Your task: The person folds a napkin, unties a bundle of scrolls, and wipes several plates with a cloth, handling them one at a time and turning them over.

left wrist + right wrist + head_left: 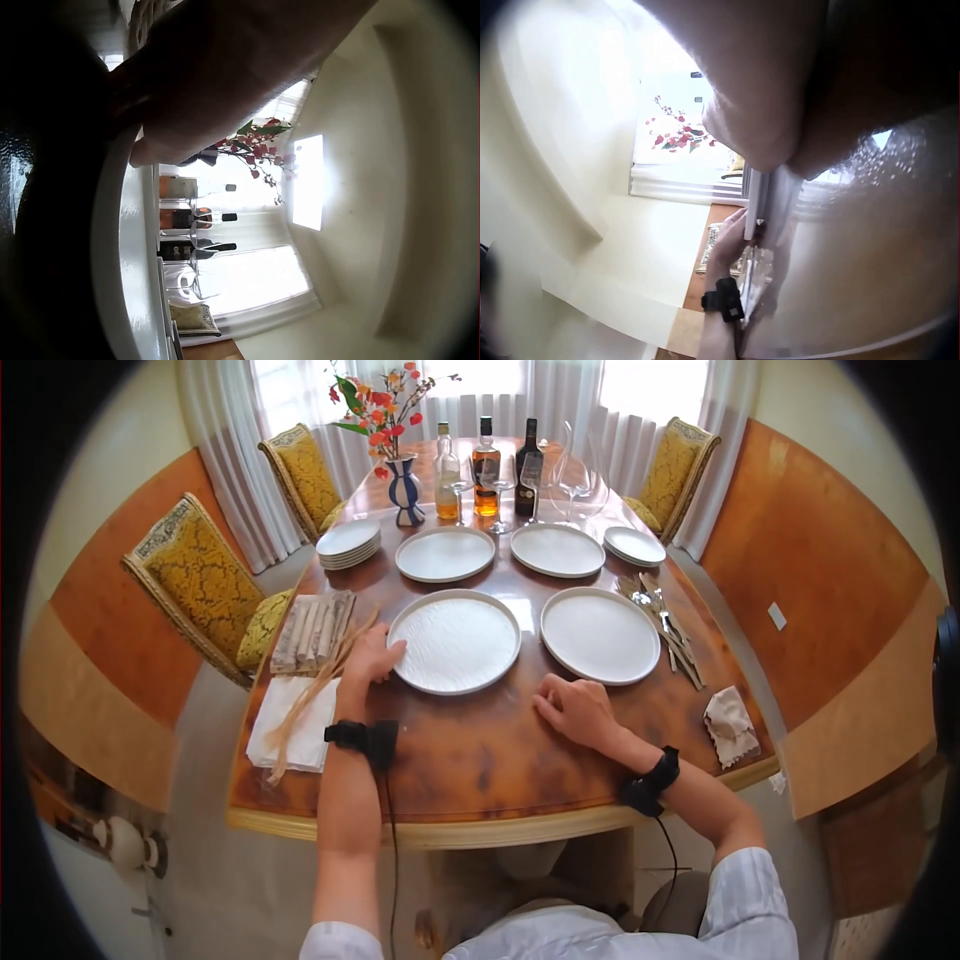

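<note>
At the near left, a round white plate (455, 642) lies on the table, its raised rim (112, 217) also visible in the left wrist view. My left hand (372, 656) holds this plate's left edge, with the thumb at the rim; its other fingers are partly hidden. Another white plate (600, 636) lies to the right. Just below that plate's near edge, my right hand (578, 712) rests by the tabletop with loosely curled fingers and nothing visible in them. The right wrist view shows the right hand (757, 90) large and dark, its fingertips unclear.
Two more plates (445, 554) (557, 550) lie behind, between small plate stacks (349, 540) (634, 546). Farther back stand a flower vase (405, 492), bottles (486, 470) and glasses. Napkins (312, 632) lie left; cutlery (668, 622) and a crumpled cloth (731, 727) lie right.
</note>
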`<state>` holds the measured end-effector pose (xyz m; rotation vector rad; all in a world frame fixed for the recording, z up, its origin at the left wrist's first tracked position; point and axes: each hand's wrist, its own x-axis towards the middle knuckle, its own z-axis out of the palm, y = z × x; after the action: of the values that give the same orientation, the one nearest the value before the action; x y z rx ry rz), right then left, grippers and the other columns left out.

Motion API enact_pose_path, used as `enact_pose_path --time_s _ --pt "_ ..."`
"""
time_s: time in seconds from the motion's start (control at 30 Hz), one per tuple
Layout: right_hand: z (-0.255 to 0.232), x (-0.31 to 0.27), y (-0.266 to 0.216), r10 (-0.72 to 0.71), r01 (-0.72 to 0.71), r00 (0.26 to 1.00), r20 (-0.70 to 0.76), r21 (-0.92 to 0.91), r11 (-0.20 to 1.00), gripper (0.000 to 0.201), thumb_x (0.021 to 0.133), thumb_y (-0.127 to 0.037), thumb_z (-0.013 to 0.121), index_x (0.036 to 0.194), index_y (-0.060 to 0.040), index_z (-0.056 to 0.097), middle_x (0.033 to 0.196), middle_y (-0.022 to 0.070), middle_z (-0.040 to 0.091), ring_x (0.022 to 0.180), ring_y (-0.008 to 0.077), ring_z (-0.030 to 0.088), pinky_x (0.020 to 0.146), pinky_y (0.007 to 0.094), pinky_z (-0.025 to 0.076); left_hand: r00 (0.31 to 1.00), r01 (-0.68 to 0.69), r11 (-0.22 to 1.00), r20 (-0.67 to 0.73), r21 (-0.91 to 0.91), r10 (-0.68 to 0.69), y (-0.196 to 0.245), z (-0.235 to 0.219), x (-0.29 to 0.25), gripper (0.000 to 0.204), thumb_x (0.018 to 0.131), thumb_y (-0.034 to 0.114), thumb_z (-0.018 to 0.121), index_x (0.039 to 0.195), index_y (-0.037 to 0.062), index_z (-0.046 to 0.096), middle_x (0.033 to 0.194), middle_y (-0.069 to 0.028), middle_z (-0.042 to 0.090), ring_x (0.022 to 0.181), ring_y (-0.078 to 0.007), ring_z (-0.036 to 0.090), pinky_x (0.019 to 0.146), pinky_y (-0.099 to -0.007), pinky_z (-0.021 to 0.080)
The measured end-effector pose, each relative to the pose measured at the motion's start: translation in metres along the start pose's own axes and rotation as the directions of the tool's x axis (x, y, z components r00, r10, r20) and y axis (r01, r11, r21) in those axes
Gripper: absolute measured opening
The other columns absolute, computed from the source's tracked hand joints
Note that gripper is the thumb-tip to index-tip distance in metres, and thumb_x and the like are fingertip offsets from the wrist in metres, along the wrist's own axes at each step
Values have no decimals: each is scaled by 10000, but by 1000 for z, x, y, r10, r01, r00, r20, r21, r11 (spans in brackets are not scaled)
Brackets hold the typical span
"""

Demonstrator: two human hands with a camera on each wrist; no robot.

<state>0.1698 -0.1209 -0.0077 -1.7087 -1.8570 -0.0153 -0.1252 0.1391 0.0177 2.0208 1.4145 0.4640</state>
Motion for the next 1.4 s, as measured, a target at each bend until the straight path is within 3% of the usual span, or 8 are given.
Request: enact_pose_path --time_s 0.03,0.13,0.27,0.37,0.57,0.67,1.0,1.4 --pt "0 -1 1 7 -7 1000 -2 7 1000 185 948 -276 698 898 -106 646 675 77 690 627 308 691 598 446 533 999 -35 999 23 -2 35 -9 1 4 399 970 299 678 1253 20 643 721 -132 693 500 -195 648 425 -354 529" --pt "-1 3 -1 24 -25 999 26 20 999 186 947 -289 697 899 -113 661 681 82 694 640 311 696 607 450 535 999 -38 997 0 -69 38 -18 -1 4 381 975 295 670 1231 13 659 728 -134 706 513 -202 663 437 -363 533" --pt "-6 3 -2 65 -67 996 59 42 997 197 944 -304 697 899 -114 673 690 89 698 668 316 703 628 453 536 854 -290 937 -389 194 345 -41 9 25 279 960 267 657 1033 9 734 823 -191 747 747 -320 746 696 -434 583" --pt "-13 5 2 32 -45 988 149 80 996 177 943 -280 699 914 -110 660 694 89 701 683 319 703 638 458 532 872 -133 985 -460 105 167 -19 2 14 262 968 252 632 976 9 731 873 -208 745 865 -364 741 797 -443 562" --pt "-28 -9 -10 -67 57 983 170 65 996 183 918 -213 714 1000 -90 606 845 115 695 795 328 699 677 464 543 888 -114 993 -452 -41 84 -18 -1 17 269 1007 230 592 952 -4 711 851 -202 739 805 -328 741 731 -425 545" --pt "-39 -16 -26 -50 30 934 353 62 998 191 921 -211 714 1035 -90 621 949 128 691 882 352 686 739 462 544 894 -121 989 -441 -79 74 -8 -6 8 268 1012 224 605 942 -16 700 810 -179 729 731 -275 720 686 -399 531" --pt "-47 -5 -14 -119 17 899 422 238 971 274 904 -188 739 1123 -68 627 902 93 671 838 299 689 706 402 558 931 -143 988 -345 -51 117 4 7 -4 207 1008 151 661 924 -35 698 712 -69 668 665 -113 617 615 -314 484" --pt "-53 3 -12 -138 37 864 485 212 977 315 894 -195 755 1165 -75 648 858 55 631 761 232 661 644 357 538 958 -35 994 -285 -99 6 -6 11 -1 133 992 107 672 1040 -17 664 742 -28 663 656 -90 603 597 -287 467"
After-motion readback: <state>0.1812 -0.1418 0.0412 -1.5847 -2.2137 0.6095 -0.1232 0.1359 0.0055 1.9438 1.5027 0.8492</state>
